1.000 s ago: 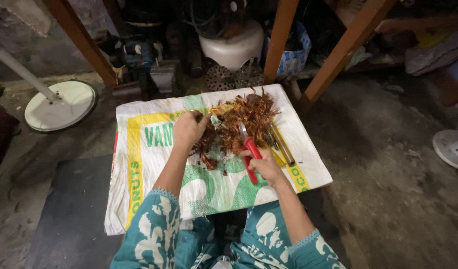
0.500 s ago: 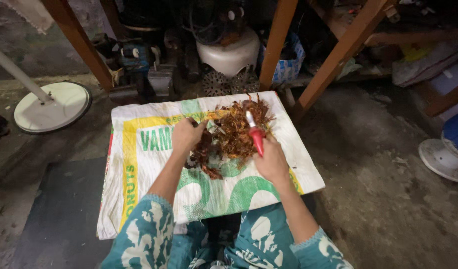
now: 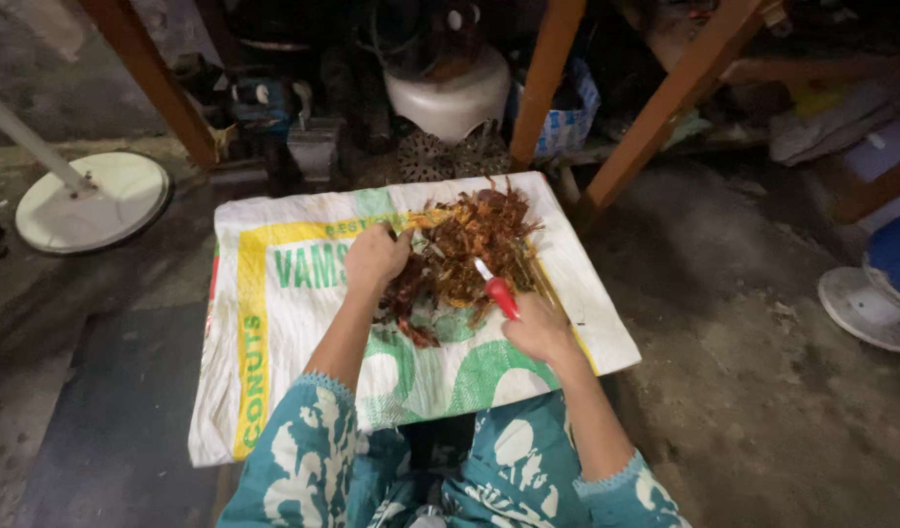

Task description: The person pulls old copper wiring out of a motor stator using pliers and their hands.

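right hand [image 3: 538,328]: clamped on red-handled tool [image 3: 496,289], best kept pointing away from the other fingers | left hand [image 3: 375,259]: closed on reddish-brown dried pile [image 3: 465,249], steadying it | pile lies mid woven sack [image 3: 303,323] on floor

We have bare sack [image 3: 303,323] along its left edge and near corners; the reddish-brown heap [image 3: 465,254] and wooden posts [image 3: 543,78] crowd the far edge.
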